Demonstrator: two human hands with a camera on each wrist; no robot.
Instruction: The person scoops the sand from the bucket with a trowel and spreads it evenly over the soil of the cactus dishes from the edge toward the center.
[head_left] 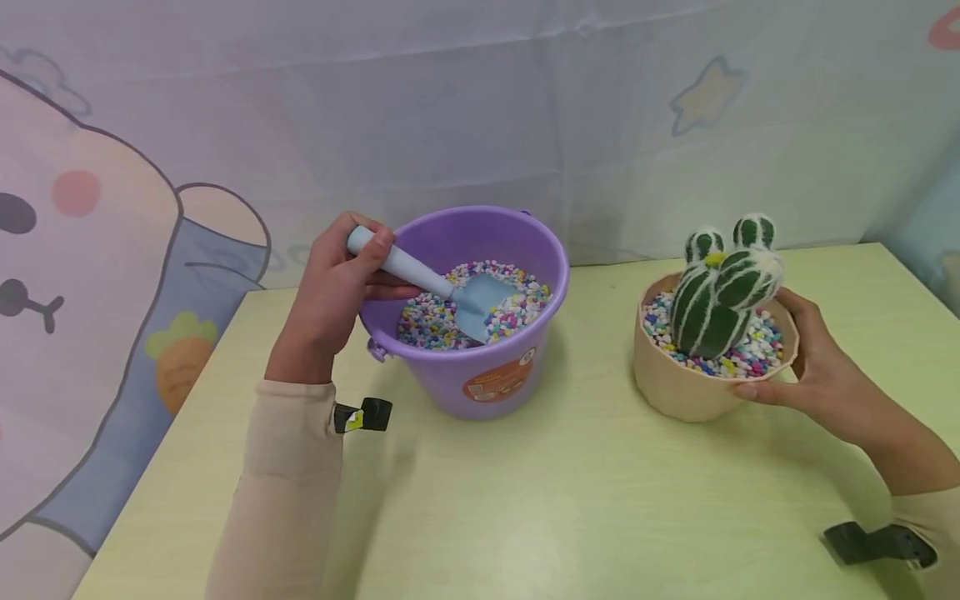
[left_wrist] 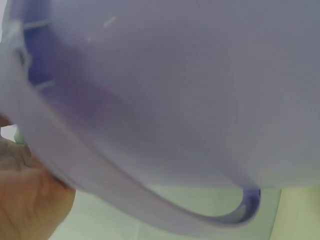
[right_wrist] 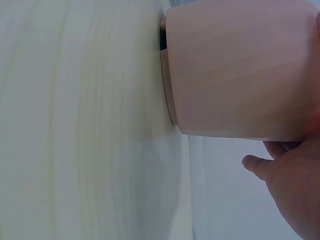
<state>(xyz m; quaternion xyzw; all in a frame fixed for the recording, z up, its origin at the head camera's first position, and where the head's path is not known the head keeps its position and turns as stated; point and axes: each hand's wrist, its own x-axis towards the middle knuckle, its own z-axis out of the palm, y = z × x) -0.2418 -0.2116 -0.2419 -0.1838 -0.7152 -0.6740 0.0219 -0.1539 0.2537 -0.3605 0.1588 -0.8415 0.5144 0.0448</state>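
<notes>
My left hand (head_left: 330, 283) grips the handle of a light blue toy shovel (head_left: 408, 268), its thumb on top. The shovel's blade lies tilted on small multicoloured pebbles (head_left: 431, 321) inside a purple bucket (head_left: 450, 233), with some pebbles against the blade. In the left wrist view the bucket wall (left_wrist: 175, 100) and its hanging handle (left_wrist: 125, 185) cover most of the hand. On the right, my right hand (head_left: 832, 375) holds the rim of a beige flower pot (head_left: 678, 387), thumb in front and fingers behind. A green-and-white toy cactus (head_left: 708, 308) stands upright in pebbles there.
Both containers stand on a pale yellow-green table (head_left: 525, 500), apart from each other. Behind them hangs a printed cloth (head_left: 480, 108) with a cartoon animal at left. Black straps with small devices are on both sleeves.
</notes>
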